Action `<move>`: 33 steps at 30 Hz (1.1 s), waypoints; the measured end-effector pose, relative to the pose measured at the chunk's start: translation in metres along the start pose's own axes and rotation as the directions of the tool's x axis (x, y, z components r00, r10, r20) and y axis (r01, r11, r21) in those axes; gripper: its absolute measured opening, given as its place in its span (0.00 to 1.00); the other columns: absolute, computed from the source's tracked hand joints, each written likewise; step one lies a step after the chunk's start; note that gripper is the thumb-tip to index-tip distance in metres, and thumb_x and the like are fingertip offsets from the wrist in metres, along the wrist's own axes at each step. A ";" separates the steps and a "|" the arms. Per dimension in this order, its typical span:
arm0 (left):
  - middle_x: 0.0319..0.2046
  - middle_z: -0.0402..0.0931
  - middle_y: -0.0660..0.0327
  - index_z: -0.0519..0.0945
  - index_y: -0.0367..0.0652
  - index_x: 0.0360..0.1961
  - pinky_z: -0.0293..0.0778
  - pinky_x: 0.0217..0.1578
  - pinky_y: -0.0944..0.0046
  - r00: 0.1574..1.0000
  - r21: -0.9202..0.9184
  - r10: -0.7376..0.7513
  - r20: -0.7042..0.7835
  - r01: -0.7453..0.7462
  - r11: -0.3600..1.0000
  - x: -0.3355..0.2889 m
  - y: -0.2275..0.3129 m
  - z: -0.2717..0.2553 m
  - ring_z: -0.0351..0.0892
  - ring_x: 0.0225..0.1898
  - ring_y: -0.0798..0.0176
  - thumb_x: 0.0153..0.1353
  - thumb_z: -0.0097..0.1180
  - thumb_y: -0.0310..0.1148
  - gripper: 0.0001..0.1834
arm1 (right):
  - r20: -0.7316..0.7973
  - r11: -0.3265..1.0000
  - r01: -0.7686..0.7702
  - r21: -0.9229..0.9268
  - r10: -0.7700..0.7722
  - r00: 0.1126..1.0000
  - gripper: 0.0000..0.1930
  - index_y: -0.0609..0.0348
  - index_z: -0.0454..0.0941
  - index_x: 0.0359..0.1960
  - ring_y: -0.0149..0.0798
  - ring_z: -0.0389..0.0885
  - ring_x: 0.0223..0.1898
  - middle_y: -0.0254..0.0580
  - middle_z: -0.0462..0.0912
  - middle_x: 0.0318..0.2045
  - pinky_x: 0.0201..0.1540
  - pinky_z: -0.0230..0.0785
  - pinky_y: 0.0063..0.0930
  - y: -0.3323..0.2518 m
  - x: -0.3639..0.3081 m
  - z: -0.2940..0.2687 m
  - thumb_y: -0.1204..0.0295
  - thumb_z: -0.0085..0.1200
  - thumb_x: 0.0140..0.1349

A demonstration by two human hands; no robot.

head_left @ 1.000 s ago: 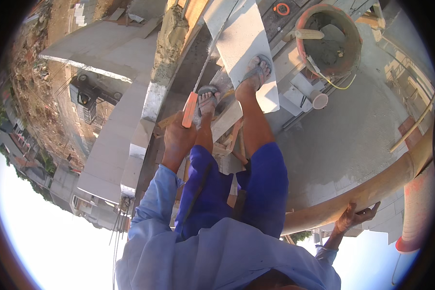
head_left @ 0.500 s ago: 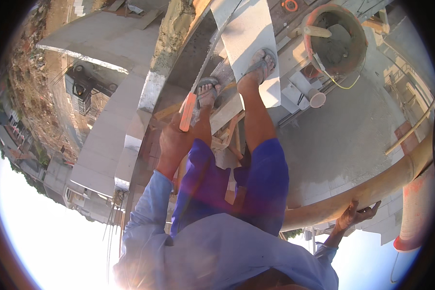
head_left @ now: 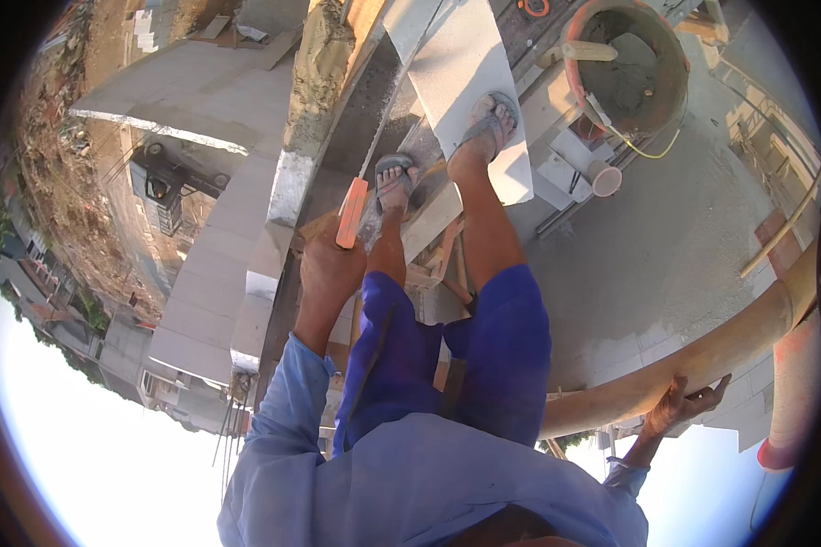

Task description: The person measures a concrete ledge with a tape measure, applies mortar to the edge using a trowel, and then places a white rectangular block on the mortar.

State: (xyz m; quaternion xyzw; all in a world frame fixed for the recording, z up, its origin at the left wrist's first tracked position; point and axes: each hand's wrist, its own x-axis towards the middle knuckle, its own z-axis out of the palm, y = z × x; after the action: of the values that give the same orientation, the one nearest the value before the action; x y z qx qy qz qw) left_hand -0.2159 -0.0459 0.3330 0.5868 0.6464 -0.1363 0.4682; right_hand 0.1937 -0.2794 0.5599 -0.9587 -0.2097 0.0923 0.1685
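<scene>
My left hand [head_left: 329, 273] is closed around the orange handle [head_left: 351, 214] of a handsaw. Its long toothed blade [head_left: 380, 129] points away from me, past my left foot, and crosses the near-left side of a pale block [head_left: 456, 77]. My right foot, in a sandal, stands on that block. At the lower right, my right hand [head_left: 670, 410] touches a thick curved bamboo-like pole [head_left: 629, 387]. Its fingers are stretched out and apart, and part of the palm is hard to make out.
A round tub [head_left: 670, 118] of grey mortar with a wooden-handled tool [head_left: 590, 51] stands at the far right. A pale cylinder [head_left: 604, 180] lies nearer. To the left, a mortar-topped wall [head_left: 287, 187] borders a drop to lower ground, where a vehicle [head_left: 160, 187] is parked.
The view has shifted slightly. My left hand still holds the saw, whose blade and handle have barely moved. My right hand stays at the pole with its fingers spread.
</scene>
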 end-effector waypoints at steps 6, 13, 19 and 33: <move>0.41 0.78 0.43 0.79 0.39 0.42 0.72 0.48 0.51 0.996 0.062 -0.080 -0.044 0.083 0.995 0.218 0.038 0.074 0.76 0.46 0.41 0.51 0.47 0.35 0.19 | -0.001 0.999 -0.014 0.052 0.014 1.000 0.51 0.63 0.51 0.64 0.47 0.74 0.45 0.47 0.62 0.40 0.43 0.78 0.37 0.001 0.019 0.012 0.54 0.67 0.43; 0.34 0.79 0.43 0.78 0.44 0.38 0.73 0.43 0.48 0.999 -0.062 -0.038 -0.013 0.037 0.997 -0.010 -0.019 0.003 0.78 0.42 0.42 0.48 0.53 0.28 0.13 | -0.049 1.000 0.016 0.005 -0.016 0.999 0.45 0.59 0.56 0.63 0.49 0.65 0.54 0.49 0.55 0.49 0.57 0.71 0.40 0.004 0.000 -0.002 0.58 0.67 0.44; 0.41 0.78 0.44 0.80 0.41 0.41 0.72 0.48 0.49 0.995 -0.008 -0.080 -0.065 0.080 0.997 0.170 0.019 0.059 0.76 0.46 0.39 0.50 0.47 0.35 0.18 | -0.032 0.996 0.018 0.085 -0.016 0.999 0.49 0.63 0.54 0.64 0.47 0.67 0.51 0.47 0.58 0.44 0.49 0.73 0.41 -0.022 0.006 0.020 0.56 0.68 0.43; 0.35 0.79 0.43 0.80 0.41 0.38 0.73 0.42 0.48 0.992 -0.003 -0.122 -0.016 0.122 0.993 0.119 -0.019 0.046 0.78 0.43 0.41 0.51 0.48 0.33 0.15 | -0.022 0.994 0.029 -0.107 -0.031 0.999 0.51 0.66 0.53 0.64 0.45 0.71 0.48 0.53 0.61 0.46 0.47 0.78 0.36 -0.011 0.005 -0.003 0.52 0.67 0.42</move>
State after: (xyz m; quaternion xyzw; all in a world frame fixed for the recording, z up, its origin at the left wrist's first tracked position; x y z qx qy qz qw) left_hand -0.1975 -0.0090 0.2104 0.5470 0.6850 -0.1592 0.4542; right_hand 0.1950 -0.2684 0.5663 -0.9641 -0.2266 0.0673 0.1211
